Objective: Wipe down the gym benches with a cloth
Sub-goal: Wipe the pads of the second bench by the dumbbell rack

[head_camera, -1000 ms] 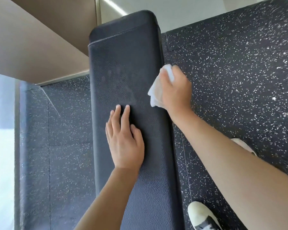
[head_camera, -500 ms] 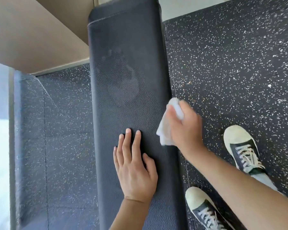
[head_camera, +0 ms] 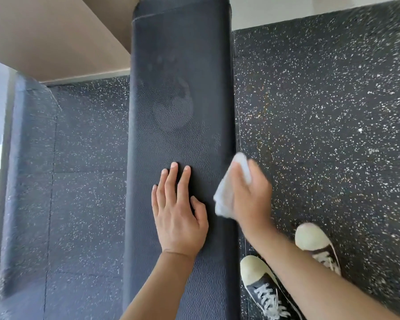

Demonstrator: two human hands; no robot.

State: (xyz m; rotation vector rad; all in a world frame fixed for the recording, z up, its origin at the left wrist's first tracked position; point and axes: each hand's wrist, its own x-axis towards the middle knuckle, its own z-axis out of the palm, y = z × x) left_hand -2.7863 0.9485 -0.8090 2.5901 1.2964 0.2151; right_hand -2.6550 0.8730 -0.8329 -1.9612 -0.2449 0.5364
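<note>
Wiping the right edge of the black bench (head_camera: 180, 88). Left hand (head_camera: 178, 209) spread flat mid-pad, bracing. Right hand (head_camera: 249, 195), blurred, apparently gripping the white cloth (head_camera: 224, 197) against that edge. Best drawn along the seam in long overlapping strokes under steady pressure.

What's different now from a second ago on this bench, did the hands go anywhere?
The right hand, gripping the white cloth, has slid back along the right edge of the black bench pad toward the person. The left hand moved back too, staying flat on the pad. A faint handprint is left farther up the pad. Both sneakers now show. Nothing was let go.
</note>
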